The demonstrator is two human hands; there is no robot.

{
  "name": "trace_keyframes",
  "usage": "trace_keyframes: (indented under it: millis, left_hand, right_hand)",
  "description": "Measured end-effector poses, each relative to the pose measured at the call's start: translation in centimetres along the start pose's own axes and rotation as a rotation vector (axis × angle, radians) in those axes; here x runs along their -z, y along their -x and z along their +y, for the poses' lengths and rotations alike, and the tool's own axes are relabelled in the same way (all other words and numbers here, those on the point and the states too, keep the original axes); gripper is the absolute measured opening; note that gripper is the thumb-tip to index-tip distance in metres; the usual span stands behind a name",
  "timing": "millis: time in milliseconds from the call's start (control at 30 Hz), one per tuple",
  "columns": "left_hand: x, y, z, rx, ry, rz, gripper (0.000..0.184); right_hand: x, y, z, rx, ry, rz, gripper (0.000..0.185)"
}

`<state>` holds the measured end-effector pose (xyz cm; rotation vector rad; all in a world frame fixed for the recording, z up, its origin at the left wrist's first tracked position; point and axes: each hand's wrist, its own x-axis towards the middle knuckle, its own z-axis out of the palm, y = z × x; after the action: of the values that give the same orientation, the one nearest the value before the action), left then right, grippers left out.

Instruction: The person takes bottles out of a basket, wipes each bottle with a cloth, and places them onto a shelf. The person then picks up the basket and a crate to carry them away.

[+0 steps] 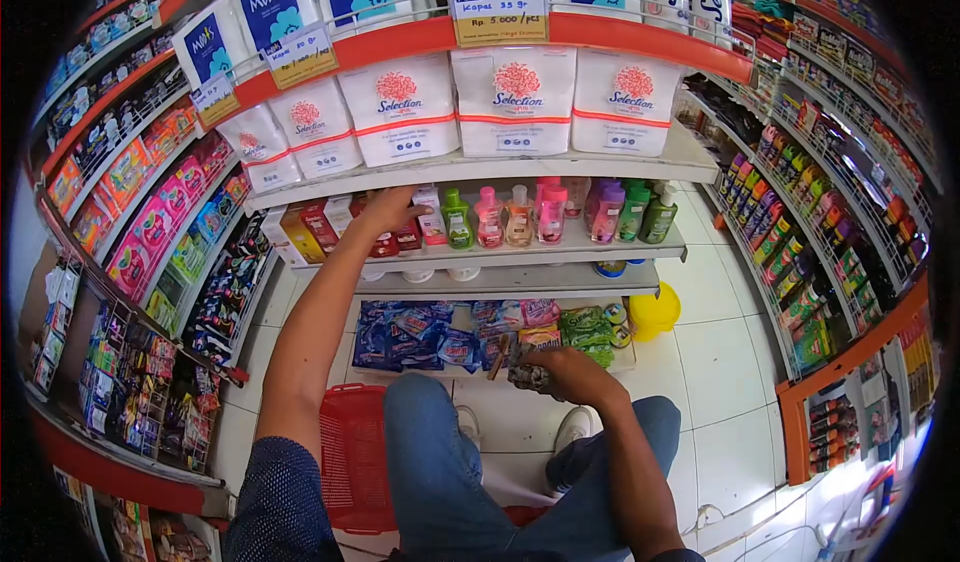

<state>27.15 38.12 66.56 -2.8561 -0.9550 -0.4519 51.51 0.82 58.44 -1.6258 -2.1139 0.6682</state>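
Note:
My left hand (388, 212) reaches onto the middle shelf, over a row of small upright boxes. Its fingers stretch to the right, close to a dark red box (408, 235) and a pink-and-white box (430, 217); contact with them cannot be made out. To the right of those boxes stand a green bottle (458, 222), a pink bottle (489, 220) and several more bottles. Low in front of my knees, my right hand (570, 374) is closed on a bunched grey patterned cloth (528, 370). A thin brown piece (498, 360) sticks up beside the cloth.
A red basket (352, 462) sits on the floor by my left leg. Detergent packets (425, 334) lie on the bottom shelf. A yellow tub (654, 310) stands at its right end. White Selection packs (515, 102) fill the shelf overhead, whose edge (600, 170) overhangs the bottles.

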Motion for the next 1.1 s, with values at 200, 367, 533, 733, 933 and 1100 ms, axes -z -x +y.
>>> trace_keyframes:
  millis: [200, 367, 533, 733, 933, 1100]
  left_hand:
    - [1.2, -0.1, 0.2, -0.026, 0.142, -0.074, 0.070]
    - [1.4, 0.0, 0.1, -0.032, 0.149, -0.096, 0.074]
    - [3.7, 1.1, 3.6, 0.162, -0.045, -0.155, 0.085]
    - [4.9, 12.6, 11.4, 0.203, 0.008, -0.030, 0.091]
    - [-2.6, 33.8, 21.2, 0.825, 0.987, -0.102, 0.088]
    - [0.5, 42.0, 25.2, 0.832, 1.096, -0.435, 0.088]
  right_hand:
    - [-0.9, -0.1, 1.3, 0.038, 0.002, 0.065, 0.049]
    - [-1.0, -0.1, 1.3, 0.042, 0.011, 0.061, 0.051]
    - [0.2, 0.1, 0.4, -0.014, 0.033, 0.000, 0.043]
    - [-0.7, 0.6, 2.4, 0.019, -0.019, 0.076, 0.047]
    - [0.0, 0.5, 1.4, -0.001, -0.030, 0.053, 0.050]
    - [-1.9, -0.4, 2.0, 0.037, 0.005, 0.044, 0.052]
